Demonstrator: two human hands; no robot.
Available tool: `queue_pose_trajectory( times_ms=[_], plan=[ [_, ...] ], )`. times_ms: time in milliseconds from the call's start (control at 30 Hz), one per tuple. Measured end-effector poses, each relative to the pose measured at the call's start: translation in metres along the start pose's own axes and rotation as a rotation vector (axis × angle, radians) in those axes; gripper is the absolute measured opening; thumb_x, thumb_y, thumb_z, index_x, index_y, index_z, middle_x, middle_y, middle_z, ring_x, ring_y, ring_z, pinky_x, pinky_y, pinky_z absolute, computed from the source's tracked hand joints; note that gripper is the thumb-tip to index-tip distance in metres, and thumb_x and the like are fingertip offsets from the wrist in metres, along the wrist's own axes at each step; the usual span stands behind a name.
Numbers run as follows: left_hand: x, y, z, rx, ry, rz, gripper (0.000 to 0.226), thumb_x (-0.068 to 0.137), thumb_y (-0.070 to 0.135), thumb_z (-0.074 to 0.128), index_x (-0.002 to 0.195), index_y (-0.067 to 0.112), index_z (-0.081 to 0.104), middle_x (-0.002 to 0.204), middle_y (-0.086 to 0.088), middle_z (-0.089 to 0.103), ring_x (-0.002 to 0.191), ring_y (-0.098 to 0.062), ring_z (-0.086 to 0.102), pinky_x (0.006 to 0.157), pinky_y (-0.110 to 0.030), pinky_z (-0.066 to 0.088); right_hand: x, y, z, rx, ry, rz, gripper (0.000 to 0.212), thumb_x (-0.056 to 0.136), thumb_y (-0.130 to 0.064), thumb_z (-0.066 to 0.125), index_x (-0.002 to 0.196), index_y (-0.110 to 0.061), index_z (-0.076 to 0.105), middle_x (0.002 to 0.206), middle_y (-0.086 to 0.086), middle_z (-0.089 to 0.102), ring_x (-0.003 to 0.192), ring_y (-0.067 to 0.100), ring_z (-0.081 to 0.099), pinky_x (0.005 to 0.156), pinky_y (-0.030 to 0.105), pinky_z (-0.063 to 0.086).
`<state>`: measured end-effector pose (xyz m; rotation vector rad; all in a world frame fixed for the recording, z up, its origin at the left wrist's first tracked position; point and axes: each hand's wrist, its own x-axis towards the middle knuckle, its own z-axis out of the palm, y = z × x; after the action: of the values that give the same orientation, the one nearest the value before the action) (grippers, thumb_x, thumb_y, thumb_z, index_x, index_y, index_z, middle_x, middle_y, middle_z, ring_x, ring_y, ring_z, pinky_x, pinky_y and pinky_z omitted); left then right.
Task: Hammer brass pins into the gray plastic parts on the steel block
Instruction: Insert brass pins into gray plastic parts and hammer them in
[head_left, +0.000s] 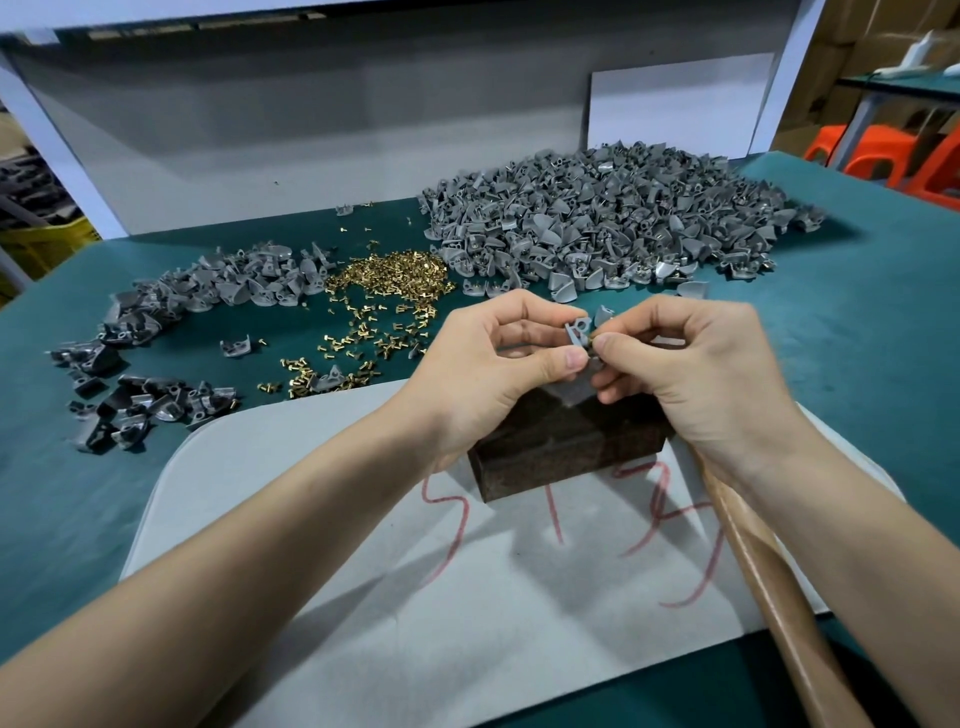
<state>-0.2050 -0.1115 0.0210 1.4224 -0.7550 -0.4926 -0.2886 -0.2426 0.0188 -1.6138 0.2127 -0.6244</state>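
Now left grip (498, 364), right grip (691, 374) pinch gray part (575, 332) — above block (561, 447).

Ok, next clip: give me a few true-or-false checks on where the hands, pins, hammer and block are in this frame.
1. The left hand holds a gray part while the right hand pinches a brass pin at it. True.
2. The right hand swings the hammer. False: the hammer handle lies under the right wrist, ungripped.
3. The loose pins lie between a small pile and a large pile of gray parts. True.
4. The steel block sits directly on green matting. False: it sits on a pale board with red marks.
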Motion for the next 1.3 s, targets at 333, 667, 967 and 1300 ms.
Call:
queue_pose_trajectory(
  times_ms=[333, 667, 967, 1300],
  plan=[
    [-0.0006, 0.0014, 0.0003, 0.014, -0.007, 0.001, 0.024, 0.078, -0.009, 0.066, 0.092, 0.01, 0.064, 0.078, -0.004, 0.065, 0.065, -0.007, 0.063, 0.069, -0.017, 0.052, 0.0014, 0.0011, -0.0021, -0.046, -0.007, -0.007, 0.018, 0.08, 0.009, 0.064, 0.066, -0.002, 0.065, 0.051, 0.005, 0.063, 0.047, 0.013, 0.062, 0.048, 0.022, 0.054],
    [-0.0007, 0.0026, 0.0016, 0.056, -0.012, 0.004, 0.024, 0.077, -0.009, 0.067, 0.09, 0.012, 0.064, 0.077, -0.002, 0.064, 0.065, -0.006, 0.063, 0.071, -0.017, 0.053, 0.002, 0.0026, -0.0041, -0.143, -0.008, -0.035, 0.02, 0.077, 0.005, 0.067, 0.063, -0.009, 0.066, 0.056, 0.013, 0.066, 0.049, 0.021, 0.064, 0.05, 0.024, 0.054],
    [-0.0011, 0.0032, 0.0008, 0.053, -0.013, -0.008, 0.025, 0.077, -0.009, 0.067, 0.091, 0.012, 0.065, 0.077, -0.002, 0.064, 0.064, -0.006, 0.062, 0.069, -0.016, 0.052, 0.0009, 0.0024, -0.0024, -0.077, -0.024, -0.01, 0.016, 0.079, 0.008, 0.065, 0.067, -0.002, 0.065, 0.053, 0.006, 0.064, 0.047, 0.015, 0.062, 0.049, 0.022, 0.054],
    [-0.0016, 0.0029, 0.0015, 0.055, 0.004, 0.001, 0.024, 0.078, -0.011, 0.066, 0.098, 0.003, 0.065, 0.072, -0.002, 0.063, 0.058, -0.004, 0.061, 0.064, -0.013, 0.05, -0.0006, 0.0023, -0.0004, -0.059, -0.024, -0.013, 0.015, 0.08, 0.009, 0.064, 0.068, 0.0, 0.064, 0.053, 0.006, 0.065, 0.047, 0.013, 0.062, 0.048, 0.02, 0.052]
  ],
)
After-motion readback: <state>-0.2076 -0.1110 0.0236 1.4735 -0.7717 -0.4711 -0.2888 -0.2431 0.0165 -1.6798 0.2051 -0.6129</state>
